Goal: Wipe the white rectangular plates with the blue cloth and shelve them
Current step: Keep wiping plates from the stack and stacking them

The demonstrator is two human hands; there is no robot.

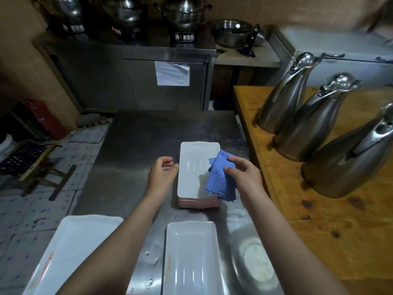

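Note:
A stack of white rectangular plates [192, 167] stands on the steel table [136, 145], its lower layers pinkish. My right hand [242, 173] grips the blue cloth [221, 177], which hangs over the right side of the top plate. My left hand [162, 171] hovers at the stack's left edge with loosely curled fingers and holds nothing. Nearer to me lie two more white rectangular plates, one straight ahead [191, 260] and one at the lower left [70, 252], partly under my forearm.
Three steel jugs [314, 122] stand on the wooden counter [319, 220] to the right. A round steel bowl [253, 258] sits at the table's near right. Steel pots [185, 13] and a bowl [231, 33] line the back cabinet. Floor clutter lies on the left.

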